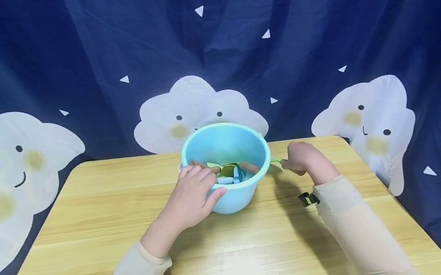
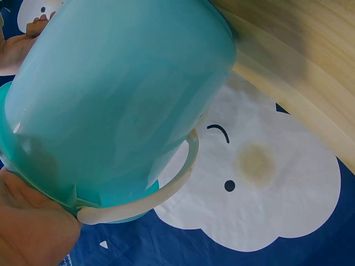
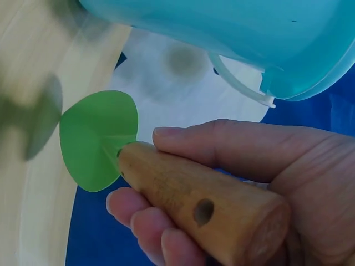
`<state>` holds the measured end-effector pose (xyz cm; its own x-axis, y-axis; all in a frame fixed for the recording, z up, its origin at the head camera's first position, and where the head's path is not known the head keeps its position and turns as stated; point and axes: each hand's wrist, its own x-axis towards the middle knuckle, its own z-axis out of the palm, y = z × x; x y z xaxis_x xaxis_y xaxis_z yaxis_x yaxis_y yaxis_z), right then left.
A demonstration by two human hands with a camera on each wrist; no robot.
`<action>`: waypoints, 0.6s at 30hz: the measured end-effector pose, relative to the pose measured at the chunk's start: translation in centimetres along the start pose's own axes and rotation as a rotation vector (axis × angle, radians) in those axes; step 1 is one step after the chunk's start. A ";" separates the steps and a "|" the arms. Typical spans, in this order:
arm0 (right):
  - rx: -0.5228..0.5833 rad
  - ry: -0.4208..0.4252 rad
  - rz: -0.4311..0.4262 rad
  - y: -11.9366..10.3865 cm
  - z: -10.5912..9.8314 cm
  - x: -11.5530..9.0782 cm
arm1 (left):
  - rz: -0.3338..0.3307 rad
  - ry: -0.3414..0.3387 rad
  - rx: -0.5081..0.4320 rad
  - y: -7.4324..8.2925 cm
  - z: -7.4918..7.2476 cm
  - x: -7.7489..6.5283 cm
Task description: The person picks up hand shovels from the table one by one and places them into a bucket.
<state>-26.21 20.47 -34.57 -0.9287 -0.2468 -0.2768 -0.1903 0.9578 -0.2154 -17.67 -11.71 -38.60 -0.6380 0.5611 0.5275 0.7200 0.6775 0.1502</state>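
Observation:
A light blue bucket (image 1: 233, 201) stands on the table, tipped slightly toward me. My left hand (image 1: 194, 192) grips its near left rim, with the fingers over the edge and the thumb outside. To the right of the bucket, my right hand (image 1: 306, 158) holds a small garden trowel by its wooden handle (image 3: 177, 191). The trowel's green blade (image 3: 97, 141) points down beside the bucket, near the tabletop. Inside the bucket lie a wooden handle (image 1: 248, 167), a yellow-green piece (image 1: 229, 170) and light blue pieces (image 1: 226, 181), partly hidden by the left hand.
The wooden table (image 1: 99, 204) has rounded far corners. A dark blue curtain (image 1: 148, 31) with white clouds and triangles hangs right behind it. The bucket's white carrying handle (image 2: 150, 197) hangs down on its far side. A dark strap (image 1: 309, 198) shows at the right wrist.

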 end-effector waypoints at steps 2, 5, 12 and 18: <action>-0.010 -0.005 -0.010 -0.1 -0.2 0.0 | 0.002 0.002 0.000 0.0 0.0 0.0; -0.015 -0.015 -0.026 -0.2 -0.4 0.0 | 0.004 0.003 0.000 0.0 0.0 0.0; 0.012 -0.058 -0.034 -0.2 -0.8 -0.2 | 0.003 0.003 0.002 0.0 0.0 0.0; 0.014 -0.103 -0.042 -0.4 -1.4 -0.3 | 0.002 0.000 -0.003 0.1 -0.1 0.0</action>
<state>-26.32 20.41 -33.13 -0.8822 -0.3013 -0.3620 -0.2232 0.9443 -0.2420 -17.61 -11.66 -38.51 -0.6368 0.5620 0.5279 0.7218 0.6753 0.1517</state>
